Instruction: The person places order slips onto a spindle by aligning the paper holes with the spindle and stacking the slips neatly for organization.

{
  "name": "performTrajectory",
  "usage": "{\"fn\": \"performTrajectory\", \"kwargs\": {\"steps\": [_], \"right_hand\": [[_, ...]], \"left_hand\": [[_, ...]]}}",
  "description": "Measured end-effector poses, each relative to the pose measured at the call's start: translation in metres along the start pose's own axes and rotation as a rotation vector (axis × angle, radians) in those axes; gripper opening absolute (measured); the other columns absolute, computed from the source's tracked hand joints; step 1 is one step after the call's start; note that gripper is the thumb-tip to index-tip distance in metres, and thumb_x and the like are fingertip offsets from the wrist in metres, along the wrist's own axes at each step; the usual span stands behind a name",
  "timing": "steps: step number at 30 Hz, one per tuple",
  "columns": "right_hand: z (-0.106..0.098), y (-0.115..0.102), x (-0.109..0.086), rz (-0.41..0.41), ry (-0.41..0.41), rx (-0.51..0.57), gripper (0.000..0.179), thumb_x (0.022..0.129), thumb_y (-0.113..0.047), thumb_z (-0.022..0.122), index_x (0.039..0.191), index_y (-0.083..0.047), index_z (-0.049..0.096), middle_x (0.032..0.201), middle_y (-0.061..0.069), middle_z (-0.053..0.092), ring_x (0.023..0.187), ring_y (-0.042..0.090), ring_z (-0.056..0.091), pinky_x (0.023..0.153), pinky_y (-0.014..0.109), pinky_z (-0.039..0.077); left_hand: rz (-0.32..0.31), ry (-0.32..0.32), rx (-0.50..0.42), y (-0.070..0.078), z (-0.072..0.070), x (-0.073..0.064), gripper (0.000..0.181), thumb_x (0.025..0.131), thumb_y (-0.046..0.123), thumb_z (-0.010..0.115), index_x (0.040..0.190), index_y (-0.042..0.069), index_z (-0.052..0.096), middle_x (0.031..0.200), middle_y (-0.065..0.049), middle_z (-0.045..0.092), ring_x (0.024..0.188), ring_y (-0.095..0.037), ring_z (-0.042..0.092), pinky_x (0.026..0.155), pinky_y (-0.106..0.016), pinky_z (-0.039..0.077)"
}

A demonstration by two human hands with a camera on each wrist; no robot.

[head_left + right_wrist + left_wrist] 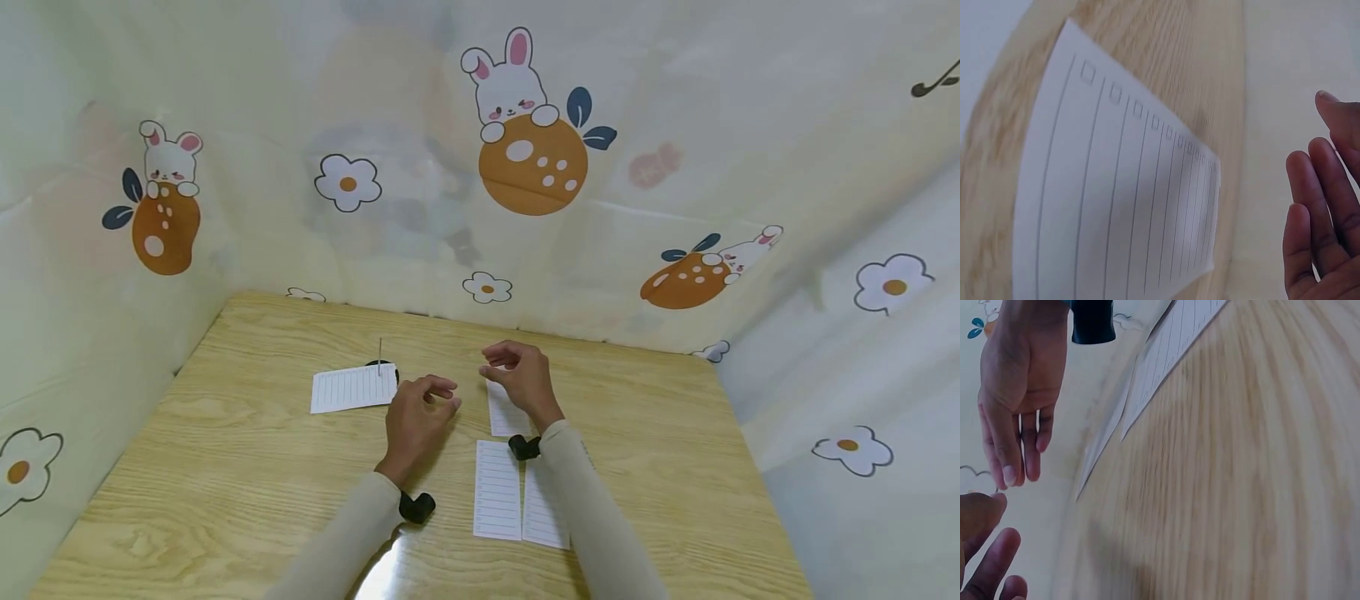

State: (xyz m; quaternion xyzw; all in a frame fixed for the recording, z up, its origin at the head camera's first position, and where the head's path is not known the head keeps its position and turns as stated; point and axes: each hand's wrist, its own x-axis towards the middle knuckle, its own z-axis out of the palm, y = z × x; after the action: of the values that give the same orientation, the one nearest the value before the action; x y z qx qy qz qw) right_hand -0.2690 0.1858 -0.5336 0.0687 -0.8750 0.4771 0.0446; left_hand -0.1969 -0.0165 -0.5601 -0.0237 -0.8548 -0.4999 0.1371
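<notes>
My left hand (416,421) hovers over the table with loosely bent fingers and nothing between them. To its left a lined paper slip (348,390) sits on a thin upright metal spike (379,350) with a round black base (393,372). My right hand (522,379) is above another lined slip (506,410), partly covering it in the head view. No paper is in its fingers. The right wrist view shows that hand's fingers (1307,187) beside a lined slip (1116,187) with small checkboxes. Both hands face each other, apart.
Two more lined slips, a left one (497,492) and a right one (543,508), lie side by side near the front; the right forearm overlaps the latter. Patterned curtains (412,250) surround the wooden table (247,467). A black wrist device (417,507) is worn on the left arm.
</notes>
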Motion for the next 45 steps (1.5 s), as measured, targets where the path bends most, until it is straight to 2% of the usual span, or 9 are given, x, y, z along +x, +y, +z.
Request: {"fn": "performTrajectory", "kwargs": {"steps": [4,18,23,35,45], "right_hand": [[-0.005,0.004,0.001,0.006,0.0,0.002,0.03,0.086,-0.013,0.089,0.114,-0.009,0.08,0.109,0.013,0.08,0.099,0.026,0.076,0.097,0.05,0.058],[-0.016,0.023,0.004,0.026,0.005,-0.03,0.032,0.086,-0.01,0.089,0.116,-0.008,0.08,0.112,0.012,0.081,0.103,0.025,0.075,0.093,0.042,0.057],[-0.02,0.028,0.005,0.053,0.002,-0.044,0.032,0.087,-0.009,0.088,0.117,-0.007,0.079,0.114,0.014,0.08,0.105,0.027,0.075,0.095,0.046,0.057],[-0.024,0.036,0.007,0.112,0.017,-0.099,0.032,0.083,-0.005,0.089,0.113,-0.011,0.08,0.117,0.008,0.08,0.112,0.028,0.073,0.099,0.05,0.056],[-0.023,0.04,0.008,0.168,-0.017,-0.113,0.034,0.083,-0.001,0.088,0.115,-0.012,0.08,0.12,0.008,0.079,0.119,0.03,0.072,0.108,0.052,0.053]], "left_hand": [[-0.004,-0.017,-0.008,0.002,0.008,-0.001,0.02,0.086,0.019,0.088,0.104,0.023,0.081,0.092,0.007,0.081,0.089,-0.02,0.064,0.075,-0.03,0.045],[0.002,-0.075,-0.025,0.006,0.024,-0.008,0.025,0.083,0.019,0.09,0.105,0.025,0.08,0.097,0.007,0.081,0.092,-0.019,0.064,0.078,-0.031,0.047],[0.011,-0.087,-0.028,0.008,0.03,-0.01,0.025,0.083,0.018,0.09,0.105,0.024,0.08,0.098,0.005,0.08,0.092,-0.019,0.064,0.079,-0.031,0.048],[0.034,-0.133,0.021,0.012,0.044,-0.011,0.028,0.083,0.02,0.092,0.107,0.024,0.079,0.098,0.006,0.078,0.094,-0.015,0.061,0.079,-0.031,0.048],[0.037,-0.173,0.032,0.016,0.051,-0.011,0.03,0.082,0.02,0.093,0.108,0.024,0.079,0.1,0.004,0.077,0.09,-0.014,0.058,0.076,-0.027,0.044]]}}
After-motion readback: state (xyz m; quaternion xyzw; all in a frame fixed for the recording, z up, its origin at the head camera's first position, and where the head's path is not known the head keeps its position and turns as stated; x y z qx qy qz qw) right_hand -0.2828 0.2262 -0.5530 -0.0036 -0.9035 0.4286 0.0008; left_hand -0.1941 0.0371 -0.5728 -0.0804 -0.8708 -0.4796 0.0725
